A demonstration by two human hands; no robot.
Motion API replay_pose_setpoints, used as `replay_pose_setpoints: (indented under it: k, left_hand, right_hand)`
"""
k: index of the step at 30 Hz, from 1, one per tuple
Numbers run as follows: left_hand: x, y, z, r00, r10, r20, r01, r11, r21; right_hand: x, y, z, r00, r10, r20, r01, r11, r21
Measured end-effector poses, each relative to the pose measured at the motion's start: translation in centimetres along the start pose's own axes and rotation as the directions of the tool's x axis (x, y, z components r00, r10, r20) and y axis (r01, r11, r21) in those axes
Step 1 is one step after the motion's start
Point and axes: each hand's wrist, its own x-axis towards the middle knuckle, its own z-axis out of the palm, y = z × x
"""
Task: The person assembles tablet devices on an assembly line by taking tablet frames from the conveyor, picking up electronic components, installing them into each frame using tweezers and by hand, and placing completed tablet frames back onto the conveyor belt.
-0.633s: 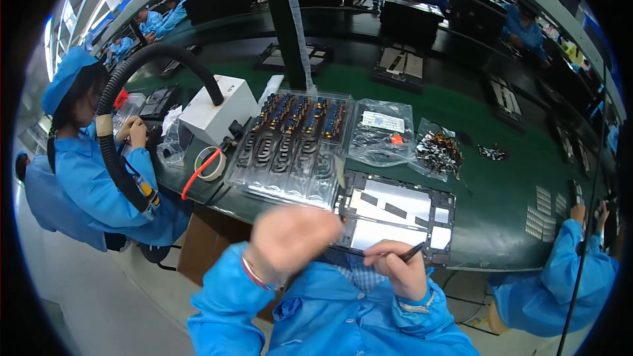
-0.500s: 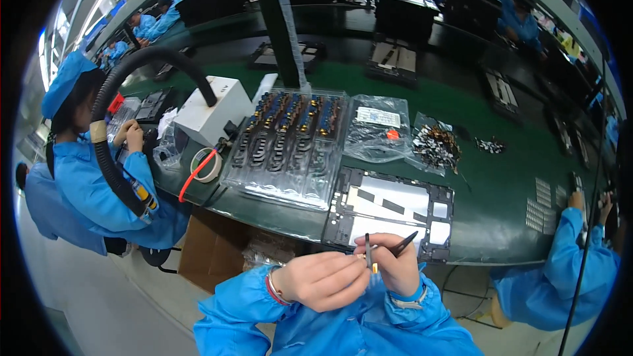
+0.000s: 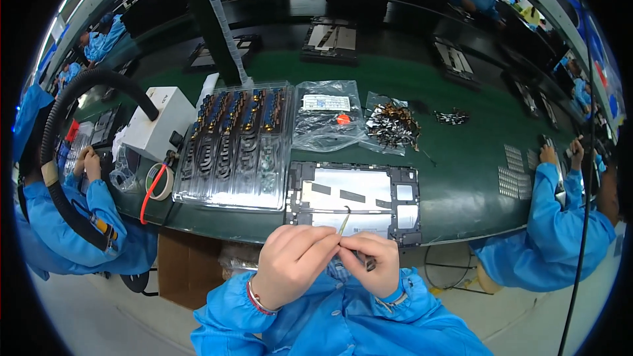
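My left hand (image 3: 290,260) and my right hand (image 3: 371,260) meet at the fingertips, just in front of the near table edge. Between the pinched fingers stands a thin flex cable (image 3: 343,225), yellowish with a dark curled upper end. Both hands' fingertips are at its base. Dark tweezers (image 3: 370,264) are tucked in my right hand, mostly hidden by the fingers. Right beyond my hands, an opened tablet housing (image 3: 407,192) lies flat, black-framed with silver plates and dark strips.
Left stands a clear plastic tray (image 3: 264,194) of small parts. Behind the housing lie a clear bag (image 3: 323,132) and a heap of flex cables (image 3: 393,125). A white box (image 3: 158,122) with a black hose and a tape roll (image 3: 161,181) are farther left. Co-workers sit on both sides.
The view has shifted right. My fingertips have drawn together, and the cable now points up away from me. The tweezers have turned, their dark tips no longer sticking out beyond my right hand.
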Motion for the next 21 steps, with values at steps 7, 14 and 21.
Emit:
replay_pose_setpoints:
  k: [7, 14, 21]
  left_hand:
    - [-0.9, -0.4, 0.0, 0.997, 0.072, 0.039, -0.077, 0.986, 0.148]
    - [-1.7, -1.2, -0.4, 0.996, 0.089, -0.031, -0.077, 0.959, 0.273]
    - [-8.9, -4.6, -5.7, 0.724, -0.382, -0.575, 0.657, 0.637, 0.404]
  right_hand:
    - [-0.1, 0.6, 0.5, 0.996, -0.093, 0.015, 0.094, 0.993, -0.068]
    - [0.0, 1.0, 1.2, 0.987, -0.151, 0.058, 0.155, 0.985, -0.073]
    - [-0.4, 1.4, 1.5, 0.967, -0.075, 0.243, 0.06, 0.996, 0.069]
